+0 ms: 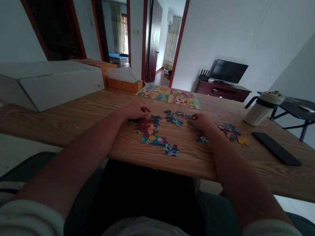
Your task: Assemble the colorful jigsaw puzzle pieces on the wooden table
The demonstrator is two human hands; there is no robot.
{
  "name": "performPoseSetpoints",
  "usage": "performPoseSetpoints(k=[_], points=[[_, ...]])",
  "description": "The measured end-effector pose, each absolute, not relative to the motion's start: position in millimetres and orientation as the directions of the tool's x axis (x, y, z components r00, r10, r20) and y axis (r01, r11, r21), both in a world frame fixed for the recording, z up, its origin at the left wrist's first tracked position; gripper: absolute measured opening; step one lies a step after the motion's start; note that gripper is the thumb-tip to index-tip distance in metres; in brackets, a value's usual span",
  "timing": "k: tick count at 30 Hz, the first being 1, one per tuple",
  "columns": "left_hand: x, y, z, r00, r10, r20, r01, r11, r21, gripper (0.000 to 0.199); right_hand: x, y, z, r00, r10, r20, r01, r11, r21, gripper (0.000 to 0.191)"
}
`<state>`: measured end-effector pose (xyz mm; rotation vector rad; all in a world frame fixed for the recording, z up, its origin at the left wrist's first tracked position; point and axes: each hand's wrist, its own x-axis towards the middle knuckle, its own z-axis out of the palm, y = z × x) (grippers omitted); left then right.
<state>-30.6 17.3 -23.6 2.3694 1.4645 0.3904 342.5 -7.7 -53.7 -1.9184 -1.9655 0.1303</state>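
Observation:
A partly joined jigsaw puzzle, with dark red, orange and teal patches, lies on the wooden table in front of me. At its upper left edge rests my left hand, its fingers curled together; whatever they may hold is hidden. My right hand is over the loose pieces to the right, with thumb and fingertips closed on a small puzzle piece. Several loose blue puzzle pieces lie between the two hands. More pieces in a colourful pile sit beyond my right wrist, partly covered by the forearm.
A colourful picture sheet lies at the table's far edge. On the left stand a long white box and an orange open box. To the right are a black flat object and a white jug with a dark handle.

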Motion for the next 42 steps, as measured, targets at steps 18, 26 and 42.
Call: performPoseSetpoints(k=[18, 26, 42], points=[[10.2, -12.0, -12.4, 0.554, 0.812, 0.185, 0.426, -0.467, 0.775, 0.045, 247.4, -55.3, -35.2, -0.415, 0.663, 0.623, 0.717, 0.660, -0.223, 0.033], [-38.2, 10.0, -7.5, 0.369, 0.916, 0.158, 0.754, -0.394, 0.525, 0.043, 269.4, -50.1, -43.9, -0.306, 0.774, 0.554, 0.716, 0.570, -0.402, 0.052], [-32.8, 9.0, -15.7, 0.236, 0.972, 0.004, 0.691, -0.171, 0.702, 0.031, 284.2, -38.3, -50.4, -0.238, 0.833, 0.500, 0.735, 0.491, -0.468, 0.040]])
